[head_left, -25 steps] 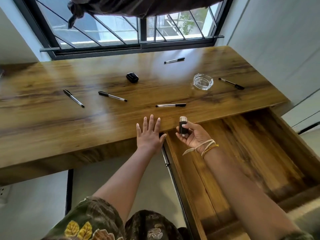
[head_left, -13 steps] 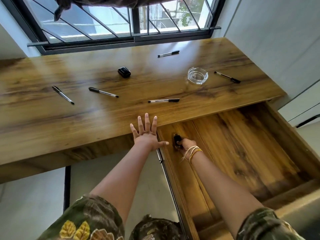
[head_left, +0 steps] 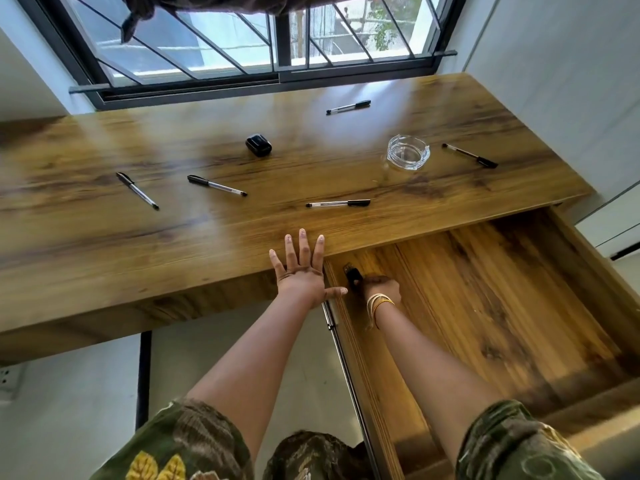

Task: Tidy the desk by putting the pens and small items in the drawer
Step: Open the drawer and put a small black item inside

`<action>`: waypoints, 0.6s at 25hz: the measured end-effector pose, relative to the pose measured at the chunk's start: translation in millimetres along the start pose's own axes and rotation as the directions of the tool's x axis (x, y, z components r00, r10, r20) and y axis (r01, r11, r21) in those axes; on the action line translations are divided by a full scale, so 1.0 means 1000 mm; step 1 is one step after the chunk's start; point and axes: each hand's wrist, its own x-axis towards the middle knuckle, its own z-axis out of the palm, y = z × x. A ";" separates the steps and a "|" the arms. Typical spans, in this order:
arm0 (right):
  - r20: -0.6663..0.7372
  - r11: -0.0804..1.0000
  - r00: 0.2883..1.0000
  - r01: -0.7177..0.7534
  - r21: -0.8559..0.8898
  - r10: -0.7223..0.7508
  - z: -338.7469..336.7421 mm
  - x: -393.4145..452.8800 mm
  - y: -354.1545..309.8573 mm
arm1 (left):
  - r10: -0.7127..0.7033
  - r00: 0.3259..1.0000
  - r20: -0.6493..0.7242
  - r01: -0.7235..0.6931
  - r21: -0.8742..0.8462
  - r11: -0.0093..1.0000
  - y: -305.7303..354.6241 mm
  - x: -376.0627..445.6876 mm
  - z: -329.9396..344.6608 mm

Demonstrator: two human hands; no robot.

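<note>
A: Two hands [head_left: 301, 271] in view, yours. The left hand is spread flat, fingers straight and fanned, palm down on the near edge of the wooden surface [head_left: 104, 244], with its thumb stretched sideways over the left wall of the open drawer [head_left: 502, 306].

B: And the right one?

A: Your right hand [head_left: 381, 289] is down inside the drawer at its far left corner, fingers curled round a small dark item [head_left: 353, 275] that looks like a lighter, held against the drawer floor. Cord bracelets sit on that wrist. Whether the item already rests on the wood or hangs just above it, you cannot tell from here.

B: What remains up top?

A: Five pens. One at the far left [head_left: 137, 190], one beside it toward the middle [head_left: 216, 185], one nearest your left hand [head_left: 338, 203], one far back by the window [head_left: 348, 107], and one at the right [head_left: 469, 155] just past the glass ashtray [head_left: 408, 152]. A small black case [head_left: 258, 145] lies between the middle pens and the window. All of them lie well apart from both hands, and none sits in the drawer.
</note>
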 end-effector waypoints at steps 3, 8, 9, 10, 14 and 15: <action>-0.005 0.993 0.999 0.038 -0.113 -0.039 0.000 0.002 0.000 | -0.006 1.000 0.004 0.006 0.008 1.000 0.000 0.000 0.000; 0.040 0.983 0.992 0.124 -0.135 -0.120 -0.005 0.003 0.009 | -0.011 1.000 0.013 0.011 0.013 1.000 0.001 0.000 -0.001; 0.047 0.984 0.990 0.137 -0.113 -0.133 -0.007 0.002 0.012 | -0.013 1.000 0.012 0.013 0.011 1.000 0.001 0.000 -0.001; 0.067 0.983 0.987 0.153 -0.101 -0.147 -0.009 0.002 0.016 | -0.016 1.000 0.011 0.016 0.013 1.000 0.001 -0.001 -0.001; 0.169 0.951 0.951 0.280 -0.130 -0.257 -0.021 -0.007 0.025 | -0.021 1.000 0.010 0.021 0.018 1.000 0.002 0.000 -0.001; 0.190 0.941 0.942 0.307 -0.145 -0.278 -0.023 -0.010 0.026 | -0.023 1.000 0.008 0.022 0.020 1.000 0.002 0.000 -0.001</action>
